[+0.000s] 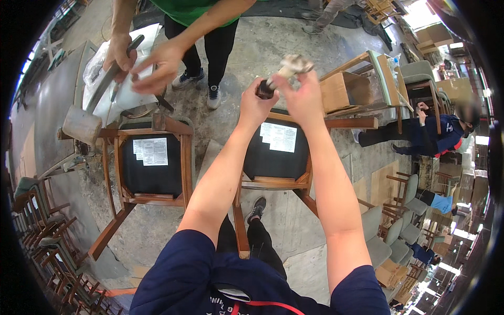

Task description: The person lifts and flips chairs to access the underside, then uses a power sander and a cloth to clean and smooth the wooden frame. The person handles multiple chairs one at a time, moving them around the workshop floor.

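Both my hands are close together above the far edge of an upturned wooden chair (275, 178) with a black seat underside and white paper labels. My left hand (253, 107) is wrapped round a dark brown round-ended piece (265, 89); whether it is part of the chair or loose, I cannot tell. Beside it, my right hand (302, 102) is closed on a pale crumpled cloth (296, 64), smeared by motion. A second upturned chair (152, 197) stands to the left, with similar labels.
Across from me, a person in green holds a mallet (82, 125) over the left chair; their other hand (160, 68) is blurred. A table with plastic sheeting (94, 73) stands at far left. An open cardboard box (344, 92) is at right. Stacked chairs (44, 231) and more people are around.
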Demonstrator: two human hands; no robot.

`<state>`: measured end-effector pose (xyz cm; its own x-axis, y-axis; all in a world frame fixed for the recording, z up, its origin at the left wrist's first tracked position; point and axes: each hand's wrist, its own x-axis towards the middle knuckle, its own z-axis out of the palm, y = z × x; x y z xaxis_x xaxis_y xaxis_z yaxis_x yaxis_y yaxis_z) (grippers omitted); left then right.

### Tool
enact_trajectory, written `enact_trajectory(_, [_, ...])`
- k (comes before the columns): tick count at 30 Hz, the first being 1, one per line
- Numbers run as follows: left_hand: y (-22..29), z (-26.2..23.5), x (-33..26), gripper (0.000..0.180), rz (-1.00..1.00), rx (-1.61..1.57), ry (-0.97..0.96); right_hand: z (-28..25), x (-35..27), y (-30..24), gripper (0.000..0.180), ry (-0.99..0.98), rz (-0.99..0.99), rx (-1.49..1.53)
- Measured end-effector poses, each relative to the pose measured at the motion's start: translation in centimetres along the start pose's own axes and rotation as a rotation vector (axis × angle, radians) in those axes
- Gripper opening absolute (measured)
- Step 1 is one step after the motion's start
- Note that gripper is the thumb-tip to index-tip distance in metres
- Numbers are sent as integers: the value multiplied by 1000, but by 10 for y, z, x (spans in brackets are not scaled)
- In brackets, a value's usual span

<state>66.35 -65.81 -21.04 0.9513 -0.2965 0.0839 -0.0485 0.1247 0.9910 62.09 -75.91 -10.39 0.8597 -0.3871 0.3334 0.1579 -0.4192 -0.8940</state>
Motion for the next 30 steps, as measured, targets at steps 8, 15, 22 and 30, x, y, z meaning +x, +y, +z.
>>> enact_trajectory(8, [-14,-2,-1,25,62,-3,71,7,9,-1,36,-31,-203,-340])
enact_trajectory(15, [-2,8,-8,17,-52,-20,110,-4,-5,3,42,17,-240,-301])
enact_trajectory(22, [-23,43,-36,57,-254,276,409,-188,-36,49,40,622,149,85])
enact_trajectory(30, [-37,207,-108,88,-267,406,-159,-383,-63,49,35,482,157,19])
